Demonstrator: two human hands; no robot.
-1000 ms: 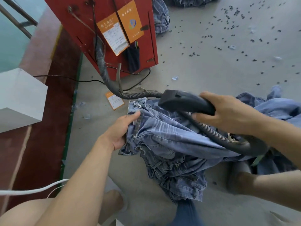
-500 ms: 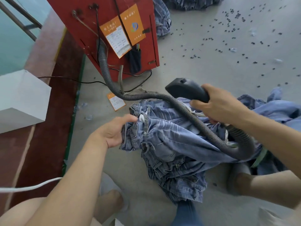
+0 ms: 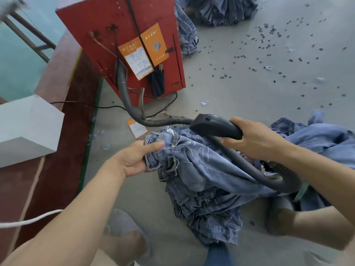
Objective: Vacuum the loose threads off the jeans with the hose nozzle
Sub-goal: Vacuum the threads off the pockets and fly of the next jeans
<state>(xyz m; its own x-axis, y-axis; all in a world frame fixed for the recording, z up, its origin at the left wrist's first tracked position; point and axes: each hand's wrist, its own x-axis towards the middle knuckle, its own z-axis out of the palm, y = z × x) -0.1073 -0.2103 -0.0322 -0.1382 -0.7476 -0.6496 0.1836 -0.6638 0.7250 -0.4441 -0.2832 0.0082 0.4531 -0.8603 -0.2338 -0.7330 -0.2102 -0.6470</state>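
Jeans (image 3: 201, 169) bunched in a heap on grey floor (image 3: 249, 93), waistband end pinched by left hand (image 3: 132, 160), thumb on top and other fingers curled underneath the denim. Right hand (image 3: 255, 141) wrapped closed around black hose nozzle (image 3: 213, 125), nozzle head just above the waistband, just beyond the left thumb tip; whether touching the cloth, cannot tell. Ribbed grey hose (image 3: 247, 167) looped under the right fingers, lying across the jeans, then running away from both hands to red cabinet (image 3: 119, 41). Orange tags (image 3: 144, 52) hanging on the cabinet front, one more orange tag (image 3: 136, 128) flat on the floor just beyond the left fingers. White box (image 3: 28, 127) well apart to the left. Small dark bits (image 3: 269, 54) scattered far beyond the right hand, more denim (image 3: 217, 10) piled at the far edge.
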